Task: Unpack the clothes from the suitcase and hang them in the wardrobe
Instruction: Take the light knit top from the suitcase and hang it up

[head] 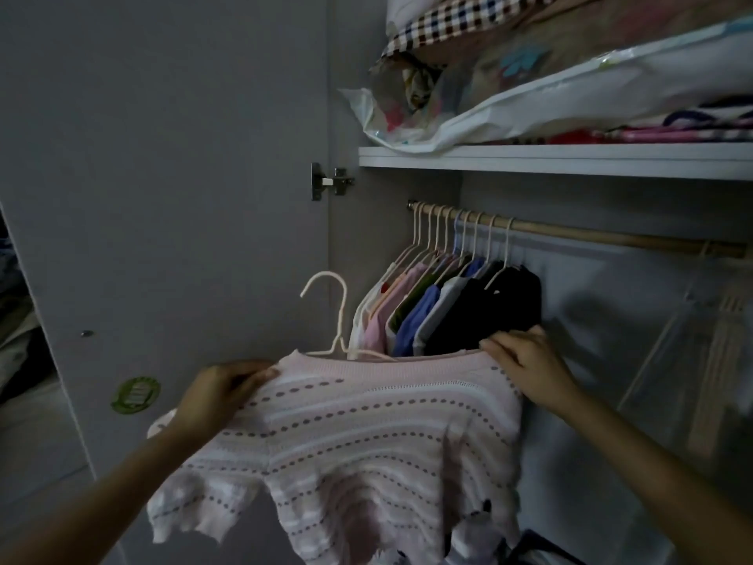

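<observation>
Between the fingers, a soft knitted cloth top (366, 434) on a smooth coated hanger (330, 311); beyond them, a matt wooden rail (591, 236) and shiny metal hinge (332, 182).

nothing legible — the green round sticker (135, 395) on the wardrobe door (163, 157) is too blurred.

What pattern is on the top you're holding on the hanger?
Pale pink-and-white stripes with rows of dark oval dots on the knit top; clearest in the head view.

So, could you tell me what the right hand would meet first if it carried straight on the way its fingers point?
Probably the black hanging garment: the right hand pinches the pink striped knit top at its shoulder, fingertips aimed up-left at it. Depth is unclear.
</observation>
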